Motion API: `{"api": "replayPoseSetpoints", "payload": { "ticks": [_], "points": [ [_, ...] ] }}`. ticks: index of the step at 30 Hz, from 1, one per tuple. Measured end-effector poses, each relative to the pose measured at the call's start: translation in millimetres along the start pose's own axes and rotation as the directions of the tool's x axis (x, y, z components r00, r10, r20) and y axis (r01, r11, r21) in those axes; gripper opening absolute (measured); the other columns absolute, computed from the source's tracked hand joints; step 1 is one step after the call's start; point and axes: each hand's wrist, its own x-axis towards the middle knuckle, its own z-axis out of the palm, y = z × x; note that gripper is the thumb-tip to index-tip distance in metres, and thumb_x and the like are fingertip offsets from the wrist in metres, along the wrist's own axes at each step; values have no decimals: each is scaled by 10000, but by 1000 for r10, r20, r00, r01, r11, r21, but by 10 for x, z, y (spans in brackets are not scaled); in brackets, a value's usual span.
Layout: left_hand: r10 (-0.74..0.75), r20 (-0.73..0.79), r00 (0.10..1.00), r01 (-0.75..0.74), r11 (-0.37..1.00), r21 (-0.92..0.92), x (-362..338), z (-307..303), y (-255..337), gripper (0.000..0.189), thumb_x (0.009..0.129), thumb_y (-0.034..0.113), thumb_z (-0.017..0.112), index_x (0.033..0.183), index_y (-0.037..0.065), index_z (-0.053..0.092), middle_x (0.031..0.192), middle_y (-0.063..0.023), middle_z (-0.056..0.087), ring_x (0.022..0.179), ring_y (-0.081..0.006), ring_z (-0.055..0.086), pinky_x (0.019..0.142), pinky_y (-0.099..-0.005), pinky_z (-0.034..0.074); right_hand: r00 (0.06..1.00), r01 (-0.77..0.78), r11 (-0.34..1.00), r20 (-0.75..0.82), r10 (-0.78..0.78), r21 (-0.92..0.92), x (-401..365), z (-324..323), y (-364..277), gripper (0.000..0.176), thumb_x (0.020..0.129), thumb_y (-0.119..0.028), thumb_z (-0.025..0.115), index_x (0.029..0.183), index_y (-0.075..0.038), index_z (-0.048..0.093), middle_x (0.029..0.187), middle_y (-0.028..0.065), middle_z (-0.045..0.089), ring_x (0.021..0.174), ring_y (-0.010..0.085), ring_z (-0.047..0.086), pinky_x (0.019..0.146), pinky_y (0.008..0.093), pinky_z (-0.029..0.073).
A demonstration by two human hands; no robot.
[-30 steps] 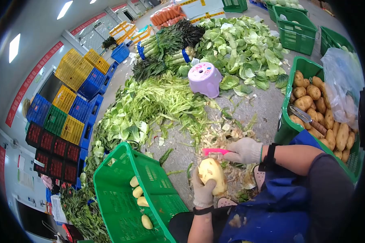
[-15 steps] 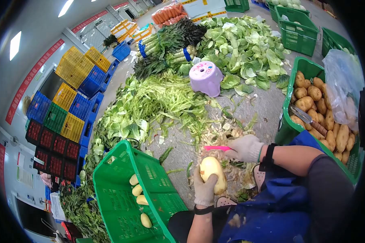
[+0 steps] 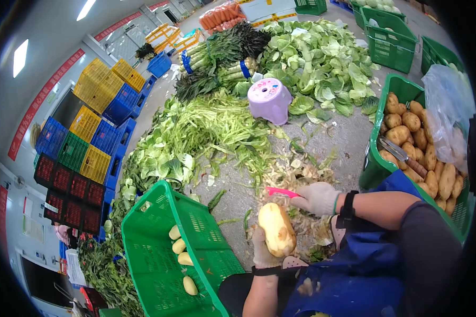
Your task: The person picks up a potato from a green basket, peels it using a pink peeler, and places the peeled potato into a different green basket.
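My left hand (image 3: 264,249), in a pale work glove, is closed round a large potato (image 3: 276,228) that is mostly peeled and yellow, with brownish patches at its lower end and right side. My right hand (image 3: 318,199), gloved too, grips a pink peeler (image 3: 281,192) just above and right of the potato; a gap shows between tool and potato. Peel scraps (image 3: 301,174) litter the floor beneath. At my left stands a green crate (image 3: 203,243) with several peeled potatoes (image 3: 185,259) inside.
Right of me, a green crate (image 3: 378,119) holds unpeeled potatoes (image 3: 410,121), a knife (image 3: 404,154) and a plastic bag (image 3: 447,111). Ahead are a purple stool (image 3: 269,101), cut stalks (image 3: 217,132) and cabbage leaves (image 3: 317,63). Stacked crates (image 3: 84,142) line the left wall.
The potato has turned in my left hand, showing a different side with brownish patches. My left fingers have shifted lower behind it. The pink peeler has tilted slightly.
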Motion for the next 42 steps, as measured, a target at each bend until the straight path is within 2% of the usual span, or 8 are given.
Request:
{"api": "replayPoseSetpoints", "payload": {
  "ticks": [8, 16, 20, 26, 30, 35, 39, 42],
  "points": [
    [5, -22, 1000, -2, 993, 115, 1, 10, 66, 752, 790, 537, 613, 1351, 71, 431, 1207, -132, 571, 1054, -275, 592, 876, -402, 522, 1000, 10, 999, 8, -10, -47, 51, 49, 125, 450, 926, -517, 412, 1046, -127, 601, 837, 199, 651, 793, 385, 638, 695, 473, 489],
    [-49, 149, 988, 101, 924, -369, 49, -58, 114, 688, 847, 641, 469, 1316, 137, 472, 1190, -98, 577, 1061, -276, 578, 873, -422, 513, 829, 559, 805, 138, -542, -196, -174, 83, -123, 378, 906, -510, 479, 872, -143, 562, 686, 132, 601, 651, 352, 616, 552, 447, 477],
    [-79, 81, 994, 97, 966, -242, 58, -68, 47, 631, 881, 586, 433, 1300, 116, 486, 1135, -115, 609, 996, -273, 613, 814, -410, 543, 945, 212, 975, -240, -222, -65, 52, 231, 55, 391, 896, -522, 491, 851, -143, 576, 653, 123, 603, 599, 352, 610, 525, 458, 474],
    [-94, -44, 995, 82, 971, -226, 29, 46, 86, 630, 890, 549, 440, 1306, 77, 474, 1174, -123, 604, 1039, -287, 604, 875, -432, 519, 895, 446, 874, 111, -432, -192, -130, 40, -149, 359, 903, -487, 490, 939, -139, 570, 687, 128, 622, 625, 341, 625, 529, 445, 492],
    [-34, -107, 994, 28, 998, -56, 50, -103, -20, 621, 898, 525, 453, 1316, 66, 459, 1171, -130, 599, 1046, -296, 595, 898, -443, 504, 994, 55, 972, -84, -76, -229, 113, -59, 47, 403, 913, -490, 477, 831, -119, 611, 686, 113, 627, 653, 325, 639, 548, 438, 497],
    [-78, -18, 997, 72, 974, -214, 69, -61, 57, 606, 896, 527, 489, 1304, 78, 474, 1179, -121, 599, 1041, -286, 602, 898, -431, 508, 856, 514, 806, 237, -459, -295, -179, -24, -206, 426, 919, -516, 447, 857, -126, 609, 709, 123, 633, 655, 326, 641, 561, 446, 493],
    [-112, -33, 993, 103, 974, -202, 48, -147, 23, 625, 883, 548, 503, 1308, 90, 478, 1190, -104, 598, 1051, -279, 598, 903, -426, 513, 995, 87, 985, -38, -94, -148, 85, 14, 17, 422, 902, -542, 461, 942, -146, 599, 711, 138, 625, 655, 330, 637, 568, 444, 491],
    [-32, -28, 999, 28, 989, -148, 88, -68, 21, 644, 872, 565, 506, 1309, 93, 478, 1191, -108, 597, 1051, -281, 599, 899, -441, 515, 945, 259, 960, -176, -275, -107, 3, 16, 61, 403, 892, -534, 491, 916, -150, 608, 706, 137, 621, 652, 329, 634, 565, 435, 491]
  ]
}}
